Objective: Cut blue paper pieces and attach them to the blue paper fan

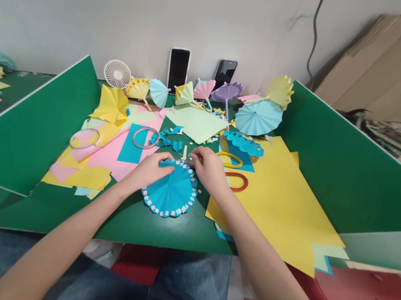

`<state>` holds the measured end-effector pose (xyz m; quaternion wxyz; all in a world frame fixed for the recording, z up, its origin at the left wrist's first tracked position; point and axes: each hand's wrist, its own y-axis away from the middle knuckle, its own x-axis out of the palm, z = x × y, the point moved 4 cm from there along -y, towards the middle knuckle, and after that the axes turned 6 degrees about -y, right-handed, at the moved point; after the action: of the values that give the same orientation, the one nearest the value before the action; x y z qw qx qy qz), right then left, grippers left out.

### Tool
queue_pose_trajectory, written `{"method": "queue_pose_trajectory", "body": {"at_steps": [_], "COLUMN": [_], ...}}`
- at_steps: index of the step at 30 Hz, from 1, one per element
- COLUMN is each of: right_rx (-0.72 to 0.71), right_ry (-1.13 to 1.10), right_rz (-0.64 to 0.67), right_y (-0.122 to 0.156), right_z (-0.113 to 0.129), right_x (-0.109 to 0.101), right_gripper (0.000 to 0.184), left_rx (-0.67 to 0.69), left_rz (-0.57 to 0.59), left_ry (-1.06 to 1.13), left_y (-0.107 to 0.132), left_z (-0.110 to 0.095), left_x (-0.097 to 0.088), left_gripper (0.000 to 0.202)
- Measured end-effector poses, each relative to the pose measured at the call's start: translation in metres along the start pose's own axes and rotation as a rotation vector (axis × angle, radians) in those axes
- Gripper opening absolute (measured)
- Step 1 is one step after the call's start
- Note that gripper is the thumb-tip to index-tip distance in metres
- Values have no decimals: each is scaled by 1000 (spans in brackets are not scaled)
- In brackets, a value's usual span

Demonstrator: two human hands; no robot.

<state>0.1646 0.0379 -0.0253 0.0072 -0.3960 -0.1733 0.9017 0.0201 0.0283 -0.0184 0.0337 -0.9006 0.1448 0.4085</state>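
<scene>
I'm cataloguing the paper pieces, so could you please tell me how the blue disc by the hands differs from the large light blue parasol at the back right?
The blue disc is a deeper blue; the light blue parasol is paler. Small white squares line the disc's rim, while none show on the parasol. The left hand touches the disc, whereas no hand touches the parasol. Both are rounded and pleated.

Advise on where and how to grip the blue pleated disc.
Probably a light pinch on the upper-left rim of the blue pleated disc, coming from the left, where the left hand is. The thin scalloped edge suits a pinch; small white pieces line the near and right rim, so I'd avoid those. Pressing mid-disc might flatten the radiating pleats.
</scene>
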Motion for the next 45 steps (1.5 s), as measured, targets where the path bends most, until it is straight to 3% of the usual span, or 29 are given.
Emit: {"method": "queue_pose_trajectory", "body": {"at_steps": [8,16,20,45], "right_rx": [-87,-230,-317,-300], "right_ry": [-3,-204,-176,-151], "right_rz": [-68,-50,16,132], "right_y": [1,6,10,8], "right_z": [1,21,29,25], "right_x": [-1,-8,-3,3], "right_gripper": [18,10,11,10], "left_rx": [-2,13,38,95], "left_rz": [2,-52,-64,-11], "left_ry": [-11,8,21,19], "left_y": [-1,-1,-2,2], "left_z": [0,3,3,-5], "left_x": [0,-1,-3,-1], "left_gripper": [20,20,17,13]}}
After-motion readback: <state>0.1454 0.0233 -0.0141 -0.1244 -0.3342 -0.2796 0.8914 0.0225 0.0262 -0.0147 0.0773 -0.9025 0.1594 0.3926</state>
